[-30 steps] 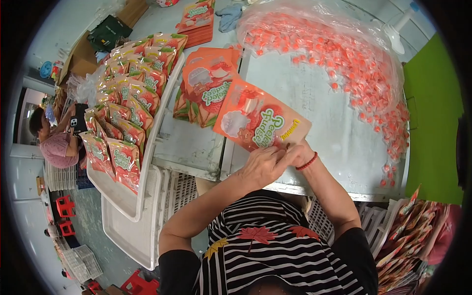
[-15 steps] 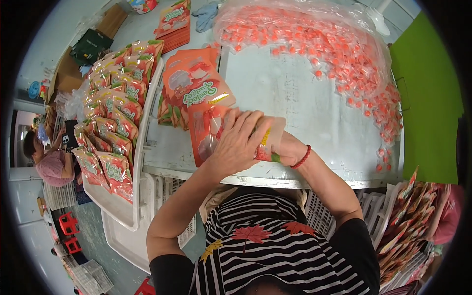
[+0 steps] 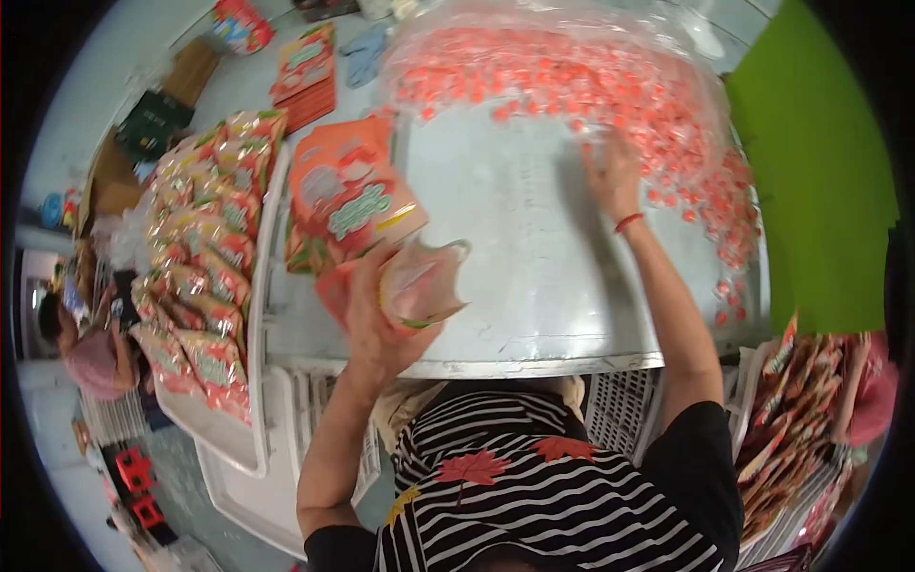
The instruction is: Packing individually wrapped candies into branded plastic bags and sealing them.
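My left hand [image 3: 376,324] grips an opened orange pouch [image 3: 415,286] with its mouth gaping, held over the near edge of the metal table [image 3: 534,276]. My right hand [image 3: 615,176], a red band at its wrist, reaches far across the table with fingers spread, resting among the heap of small orange-pink wrapped sweets [image 3: 572,86]. Whether it holds any sweets I cannot tell. A stack of flat orange pouches [image 3: 348,195] lies on the table just beyond my left hand.
A white tray [image 3: 257,315] at the left carries several filled pouches [image 3: 195,267]. More sweets trail down the table's right side [image 3: 729,238]. White crates [image 3: 624,410] stand under the table. Packets fill a bin at the lower right [image 3: 791,419]. A person [image 3: 91,348] sits at far left.
My right hand left the pouch and stretched out to the sweets heap. My left hand kept the pouch, now open-mouthed, and lowered it toward the table's near edge.
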The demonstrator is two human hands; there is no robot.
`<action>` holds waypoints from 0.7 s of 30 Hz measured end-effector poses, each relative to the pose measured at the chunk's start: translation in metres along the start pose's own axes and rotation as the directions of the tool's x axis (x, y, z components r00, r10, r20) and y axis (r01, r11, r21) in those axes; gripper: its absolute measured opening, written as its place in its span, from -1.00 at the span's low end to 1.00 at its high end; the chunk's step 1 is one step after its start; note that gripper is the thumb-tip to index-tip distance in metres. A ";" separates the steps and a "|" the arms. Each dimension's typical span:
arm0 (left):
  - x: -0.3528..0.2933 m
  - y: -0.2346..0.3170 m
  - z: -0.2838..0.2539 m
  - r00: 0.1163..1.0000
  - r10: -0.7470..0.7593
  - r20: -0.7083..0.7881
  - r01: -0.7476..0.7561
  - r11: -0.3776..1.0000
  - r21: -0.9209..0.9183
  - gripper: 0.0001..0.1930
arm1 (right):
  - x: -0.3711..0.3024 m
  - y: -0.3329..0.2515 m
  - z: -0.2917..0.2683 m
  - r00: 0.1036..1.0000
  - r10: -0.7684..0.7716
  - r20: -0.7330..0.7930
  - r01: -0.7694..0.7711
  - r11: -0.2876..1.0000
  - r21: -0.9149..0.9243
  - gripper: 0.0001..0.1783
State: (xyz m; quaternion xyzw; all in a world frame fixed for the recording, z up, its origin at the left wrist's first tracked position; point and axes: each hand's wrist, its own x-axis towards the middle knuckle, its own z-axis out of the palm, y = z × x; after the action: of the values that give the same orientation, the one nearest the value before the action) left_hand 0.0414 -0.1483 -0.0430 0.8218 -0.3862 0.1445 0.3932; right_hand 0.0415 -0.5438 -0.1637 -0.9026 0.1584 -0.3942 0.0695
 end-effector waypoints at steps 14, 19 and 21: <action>-0.027 0.000 -0.014 0.986 -0.168 -0.008 0.168 0.979 0.118 0.00 | -0.031 -0.095 -0.011 0.933 -0.040 0.357 0.051 0.999 -0.020 -0.59; -0.061 -0.016 -0.020 0.936 -0.350 0.031 0.339 0.922 0.186 0.01 | -0.049 -0.097 -0.022 0.978 -0.100 0.181 -0.001 0.873 0.487 -0.69; -0.067 -0.020 -0.022 0.925 -0.380 0.016 0.372 0.911 0.178 0.00 | -0.047 -0.078 -0.028 0.969 0.090 0.229 -0.214 0.765 0.607 -0.67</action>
State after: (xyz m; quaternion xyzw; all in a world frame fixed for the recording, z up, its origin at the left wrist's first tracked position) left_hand 0.0132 -0.0890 -0.0758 0.9148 -0.2167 0.0782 0.3318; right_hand 0.0091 -0.4545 -0.1574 -0.8446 0.0838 -0.3314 0.4122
